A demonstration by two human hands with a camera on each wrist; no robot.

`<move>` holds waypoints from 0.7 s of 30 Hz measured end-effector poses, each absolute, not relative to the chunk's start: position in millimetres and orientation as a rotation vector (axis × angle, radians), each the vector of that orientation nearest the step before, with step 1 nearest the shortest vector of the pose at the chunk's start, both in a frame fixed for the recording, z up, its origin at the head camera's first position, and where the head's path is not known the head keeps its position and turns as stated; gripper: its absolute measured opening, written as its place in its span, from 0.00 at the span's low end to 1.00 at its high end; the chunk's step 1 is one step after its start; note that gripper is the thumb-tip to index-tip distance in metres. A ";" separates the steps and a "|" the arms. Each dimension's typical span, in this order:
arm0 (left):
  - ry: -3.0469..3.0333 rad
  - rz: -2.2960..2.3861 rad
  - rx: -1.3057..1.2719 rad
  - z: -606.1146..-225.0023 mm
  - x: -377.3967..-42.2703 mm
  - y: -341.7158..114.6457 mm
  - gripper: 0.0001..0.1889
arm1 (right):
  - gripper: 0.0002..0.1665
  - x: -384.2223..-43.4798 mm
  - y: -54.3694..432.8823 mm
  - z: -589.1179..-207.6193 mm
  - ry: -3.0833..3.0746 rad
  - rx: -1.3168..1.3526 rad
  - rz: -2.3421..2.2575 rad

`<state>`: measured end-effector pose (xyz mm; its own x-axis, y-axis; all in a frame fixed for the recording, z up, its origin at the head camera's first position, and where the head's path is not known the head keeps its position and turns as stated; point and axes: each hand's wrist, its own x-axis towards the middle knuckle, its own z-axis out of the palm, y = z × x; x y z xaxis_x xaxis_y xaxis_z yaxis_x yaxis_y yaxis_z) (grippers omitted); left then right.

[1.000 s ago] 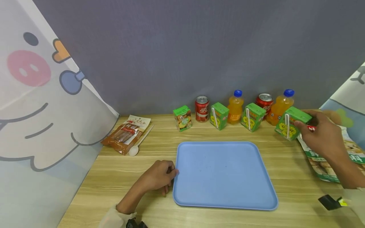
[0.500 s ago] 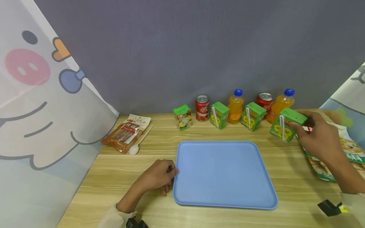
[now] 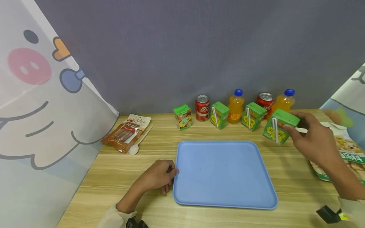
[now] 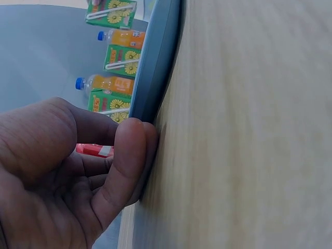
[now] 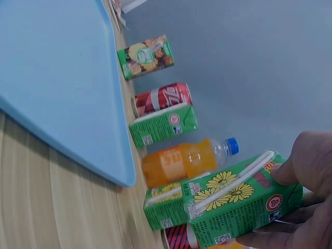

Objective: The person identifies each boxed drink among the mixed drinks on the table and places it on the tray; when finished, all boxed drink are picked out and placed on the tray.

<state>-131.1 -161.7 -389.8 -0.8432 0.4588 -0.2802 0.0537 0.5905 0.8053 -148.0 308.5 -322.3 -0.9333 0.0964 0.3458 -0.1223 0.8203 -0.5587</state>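
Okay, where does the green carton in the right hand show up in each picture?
Head: right of centre, green carton in the right hand.
Left wrist: green carton at the top edge, left of centre.
Right wrist: green carton at lower right.
Shared landmark: blue tray.

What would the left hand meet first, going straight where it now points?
The left hand would first meet the blue tray at its left rim; they appear to touch there, though depth is unclear.

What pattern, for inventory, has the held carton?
The green drink carton has yellow flowers, clearest in the right wrist view.
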 end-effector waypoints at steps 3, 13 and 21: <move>2.352 1.174 0.410 -390.0 -131.2 -161.7 0.14 | 0.39 -144.6 303.4 -320.7 -2.644 0.053 0.872; 2.346 1.186 0.410 -391.0 -131.0 -161.5 0.14 | 0.38 -135.0 286.2 -314.9 -2.635 0.138 0.868; 2.347 1.177 0.409 -389.7 -131.0 -161.9 0.14 | 0.35 -128.0 269.4 -310.8 -2.599 0.222 1.008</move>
<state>-131.0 -161.9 -389.7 -0.8402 0.4625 -0.2830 0.0497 0.5855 0.8091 -128.0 269.4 -310.8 -0.9288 -0.0217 0.3699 -0.2653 0.7357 -0.6232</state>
